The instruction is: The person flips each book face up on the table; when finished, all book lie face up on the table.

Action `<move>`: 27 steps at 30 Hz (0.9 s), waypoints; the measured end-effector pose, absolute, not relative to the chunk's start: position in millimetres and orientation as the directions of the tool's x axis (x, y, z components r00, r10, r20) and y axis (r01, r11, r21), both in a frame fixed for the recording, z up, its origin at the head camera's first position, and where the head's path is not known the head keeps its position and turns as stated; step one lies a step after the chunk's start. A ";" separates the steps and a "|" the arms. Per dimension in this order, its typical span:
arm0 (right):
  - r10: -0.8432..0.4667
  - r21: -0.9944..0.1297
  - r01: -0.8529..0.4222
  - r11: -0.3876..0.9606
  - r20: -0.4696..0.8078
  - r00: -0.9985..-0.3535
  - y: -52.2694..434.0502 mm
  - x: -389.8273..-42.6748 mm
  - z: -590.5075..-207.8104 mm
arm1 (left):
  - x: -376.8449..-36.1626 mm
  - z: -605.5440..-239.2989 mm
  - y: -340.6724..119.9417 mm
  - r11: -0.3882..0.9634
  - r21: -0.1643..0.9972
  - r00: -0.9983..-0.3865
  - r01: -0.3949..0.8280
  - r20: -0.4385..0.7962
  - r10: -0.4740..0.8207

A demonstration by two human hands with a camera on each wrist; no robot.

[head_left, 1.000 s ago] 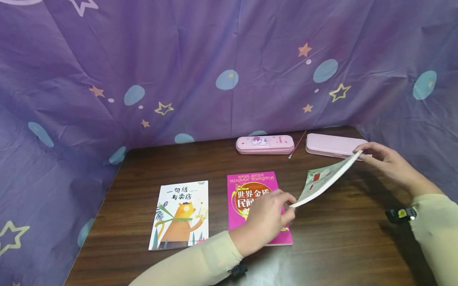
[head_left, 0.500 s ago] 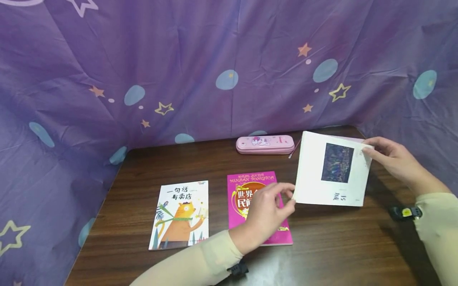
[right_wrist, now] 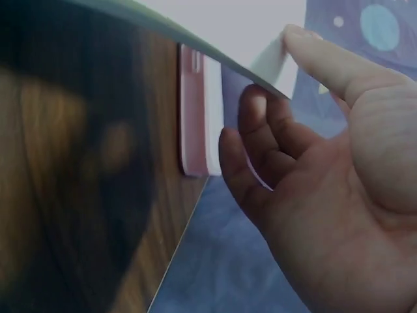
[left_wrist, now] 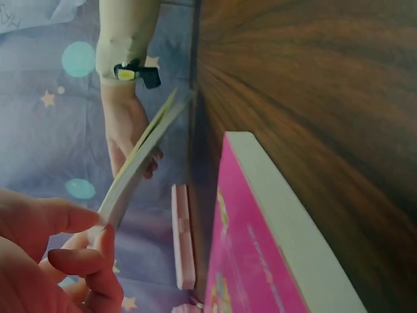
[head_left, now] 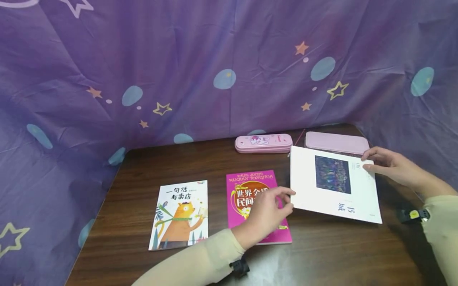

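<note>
You had the white book (head_left: 334, 184) up off the counter (head_left: 200, 159) at this point, held between both hands at the right side of the scene, back cover up and sloping down toward you. Your right hand (head_left: 388, 167) had its grip on the far right corner, thumb on top and fingers underneath, which the right wrist view showed plainly. Your left hand (head_left: 266, 212) pinched the near left corner between thumb and fingertips. So I'd say the book was turned over but not laid down yet; setting it flat was what was left.

2 other books lay flat in a row to the left: the pink book (head_left: 255, 206), partly under your left hand, and the orange cat book (head_left: 180, 214) farther left. 2 pink pencil cases sat at the far edge, the bunny pencil case (head_left: 264, 143) and the plain pencil case (head_left: 336, 142), with a thin stick (head_left: 297, 139) between them. The spot under the white book looked bare; only the pink book's right edge came close.
</note>
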State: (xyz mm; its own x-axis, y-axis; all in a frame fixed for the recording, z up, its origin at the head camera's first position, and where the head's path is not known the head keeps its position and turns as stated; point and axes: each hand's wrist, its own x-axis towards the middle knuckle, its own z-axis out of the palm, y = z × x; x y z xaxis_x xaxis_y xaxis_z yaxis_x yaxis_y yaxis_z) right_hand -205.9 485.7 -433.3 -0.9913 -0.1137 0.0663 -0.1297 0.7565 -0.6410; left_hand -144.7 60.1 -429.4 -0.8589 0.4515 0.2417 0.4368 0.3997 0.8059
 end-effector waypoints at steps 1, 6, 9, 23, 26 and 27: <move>-0.124 -0.627 -0.128 0.768 0.050 -0.991 487.9 -205.7 -435.6 | -145.7 -430.6 60.1 0.407 0.816 -0.867 0.411 0.211 0.452; -0.160 -0.553 -0.129 0.823 -0.008 -0.987 492.4 -207.3 -448.2 | -148.9 -439.1 64.4 0.453 0.816 -0.862 0.358 0.103 0.496; -0.185 -0.523 -0.139 0.841 -0.038 -0.982 491.1 -211.2 -452.6 | -148.8 -444.0 70.3 0.474 0.811 -0.851 0.343 0.055 0.522; -0.188 -0.469 -0.094 0.878 -0.158 -0.969 482.0 -220.5 -462.3 | -141.3 -454.6 91.5 0.627 0.680 -0.823 0.381 -0.059 0.565; -0.190 -0.457 -0.108 0.883 -0.138 -0.972 479.5 -222.4 -464.0 | -139.8 -453.7 95.3 0.652 0.625 -0.810 0.429 -0.053 0.584; -0.192 -0.455 -0.115 0.883 -0.129 -0.973 478.6 -223.0 -464.4 | -139.8 -453.1 96.4 0.664 0.598 -0.807 0.449 -0.048 0.588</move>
